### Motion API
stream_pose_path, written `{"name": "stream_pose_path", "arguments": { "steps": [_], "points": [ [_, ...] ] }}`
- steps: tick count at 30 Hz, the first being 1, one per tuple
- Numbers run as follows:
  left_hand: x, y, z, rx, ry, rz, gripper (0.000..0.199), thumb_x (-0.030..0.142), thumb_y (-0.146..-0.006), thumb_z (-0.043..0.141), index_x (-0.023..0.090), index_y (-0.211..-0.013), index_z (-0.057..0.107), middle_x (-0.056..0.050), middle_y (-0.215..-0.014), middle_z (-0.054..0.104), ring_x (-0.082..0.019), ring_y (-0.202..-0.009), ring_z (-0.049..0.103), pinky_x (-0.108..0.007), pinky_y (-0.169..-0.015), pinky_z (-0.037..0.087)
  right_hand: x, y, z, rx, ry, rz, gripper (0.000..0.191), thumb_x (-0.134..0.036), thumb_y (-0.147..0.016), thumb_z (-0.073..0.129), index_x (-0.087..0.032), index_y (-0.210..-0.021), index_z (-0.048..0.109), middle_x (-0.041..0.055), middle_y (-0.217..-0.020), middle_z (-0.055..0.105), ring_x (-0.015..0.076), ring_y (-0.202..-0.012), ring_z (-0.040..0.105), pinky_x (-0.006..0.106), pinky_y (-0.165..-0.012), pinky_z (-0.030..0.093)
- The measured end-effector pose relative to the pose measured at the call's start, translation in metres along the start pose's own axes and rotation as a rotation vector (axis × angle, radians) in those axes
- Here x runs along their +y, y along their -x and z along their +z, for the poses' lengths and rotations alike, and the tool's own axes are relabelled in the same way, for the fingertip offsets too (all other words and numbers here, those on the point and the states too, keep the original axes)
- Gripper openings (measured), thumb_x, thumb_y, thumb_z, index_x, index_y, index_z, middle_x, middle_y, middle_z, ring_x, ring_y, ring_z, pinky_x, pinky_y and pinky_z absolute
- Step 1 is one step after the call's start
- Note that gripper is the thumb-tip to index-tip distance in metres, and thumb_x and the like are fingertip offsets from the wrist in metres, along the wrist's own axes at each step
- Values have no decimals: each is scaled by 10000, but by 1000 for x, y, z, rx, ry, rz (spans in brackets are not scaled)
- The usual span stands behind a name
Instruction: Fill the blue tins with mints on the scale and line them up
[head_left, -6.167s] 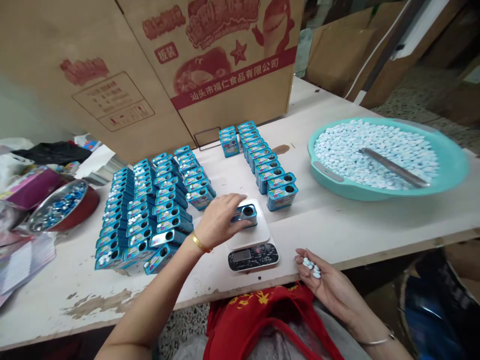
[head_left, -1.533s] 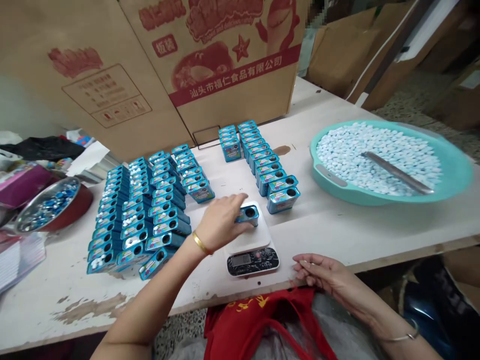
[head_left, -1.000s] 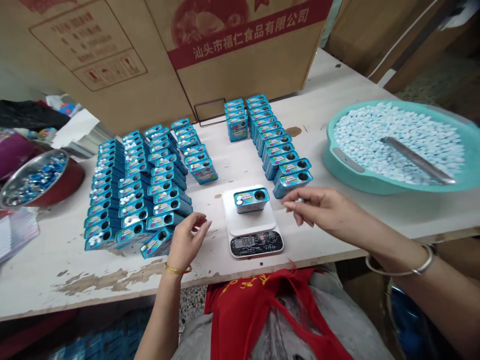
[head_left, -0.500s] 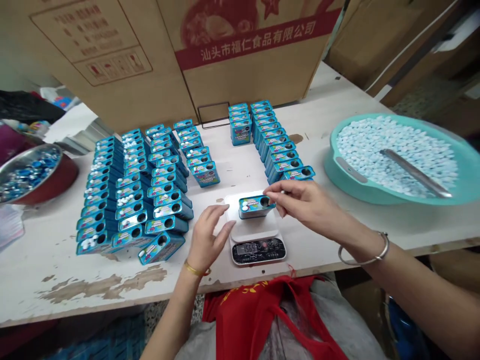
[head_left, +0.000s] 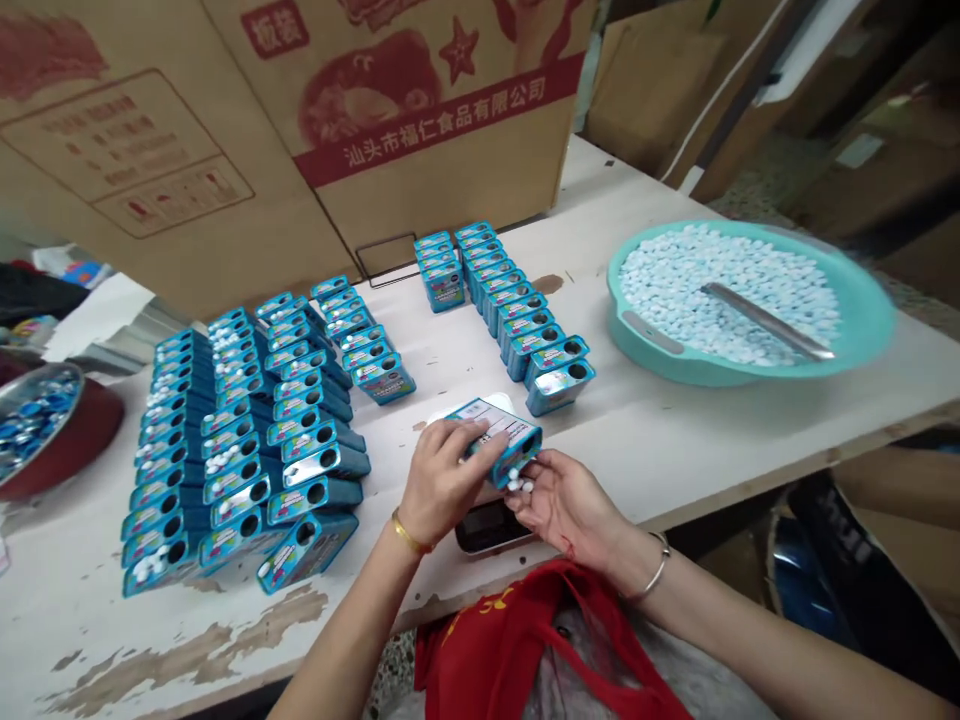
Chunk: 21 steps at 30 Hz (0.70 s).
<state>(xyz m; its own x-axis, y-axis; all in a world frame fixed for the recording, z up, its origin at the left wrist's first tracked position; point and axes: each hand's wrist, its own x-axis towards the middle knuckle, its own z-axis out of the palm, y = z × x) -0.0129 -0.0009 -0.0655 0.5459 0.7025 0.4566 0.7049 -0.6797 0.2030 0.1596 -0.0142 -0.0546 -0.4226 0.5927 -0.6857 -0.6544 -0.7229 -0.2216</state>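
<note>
My left hand (head_left: 442,478) grips a blue candy tin (head_left: 516,428) from its left side, fingers over the label. The tin is tipped on its side, its top end turned toward my right hand (head_left: 566,505). That hand is palm up and cupped beneath the tin's end. A few small white candies (head_left: 519,484) lie at its fingers. Under both hands sits a digital scale (head_left: 480,527), its platform mostly covered and its reading hidden. Left of my left hand stand rows of blue tins (head_left: 311,490), several with white candies on top.
A turquoise basin (head_left: 862,325) of pale candies with a metal scoop (head_left: 765,320) stands on the right. More tins (head_left: 559,385) line up behind the scale. At far left is a red bowl (head_left: 97,425) with shiny blue pieces. A large cardboard box (head_left: 450,195) stands at the back.
The tin has been lifted off the scale and tipped over in my left hand. My right hand has turned from pinching at the tin's opening to cupping below it. The view has shifted right.
</note>
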Motion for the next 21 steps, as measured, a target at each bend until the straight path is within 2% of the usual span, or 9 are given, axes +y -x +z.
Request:
{"name": "stream_pose_path", "arguments": {
  "steps": [3, 5, 11, 16, 21],
  "points": [
    [6, -1, -16, 29, -193, 144, 404, 180, -854, 526, 353, -1219, 536, -30, -1141, 635, -202, -1041, 566, -385, -931, 414, 0, 1, 1, 13, -21, 18, 171, -213, -823, 426, -150, -758, 571, 18, -543, 555, 102, -395, 468, 172, -298, 265],
    [6, 3, -21, 31, -226, 171, 384, 213, -860, 538, 393, -1200, 546, -5, -1138, 643, -183, -1031, 583, -366, -949, 413, 1, 2, 1, 17, -30, 28, 164, -211, -821, 433, -148, -753, 568, 5, -516, 531, 97, -380, 462, 167, -291, 258],
    [-3, 22, -13, 61, -108, 43, 374, 220, -829, 608, 429, -1139, 589, 17, -1107, 664, -176, -1016, 604, -351, -959, 395, -2, 0, 4, 12, -32, 61, 198, -201, -836, 410, -134, -717, 554, 17, -525, 545, 85, -383, 481, 153, -300, 278],
    [0, 28, -12, 145, -158, 79, 424, 184, -804, 642, 422, -1151, 585, 18, -1105, 666, -175, -1007, 595, -344, -956, 359, -4, -6, 5, -16, -27, 31, 196, -194, -831, 419, -138, -695, 549, 3, -508, 526, 85, -383, 468, 157, -298, 284],
    [0, 27, -12, 173, -104, 30, 413, 173, -799, 641, 432, -1117, 596, 21, -1036, 680, -167, -968, 602, -333, -935, 353, -3, -11, 6, -25, -20, 22, 193, -172, -813, 427, -149, -648, 525, -10, -468, 483, 76, -359, 417, 157, -291, 265]
  ]
}}
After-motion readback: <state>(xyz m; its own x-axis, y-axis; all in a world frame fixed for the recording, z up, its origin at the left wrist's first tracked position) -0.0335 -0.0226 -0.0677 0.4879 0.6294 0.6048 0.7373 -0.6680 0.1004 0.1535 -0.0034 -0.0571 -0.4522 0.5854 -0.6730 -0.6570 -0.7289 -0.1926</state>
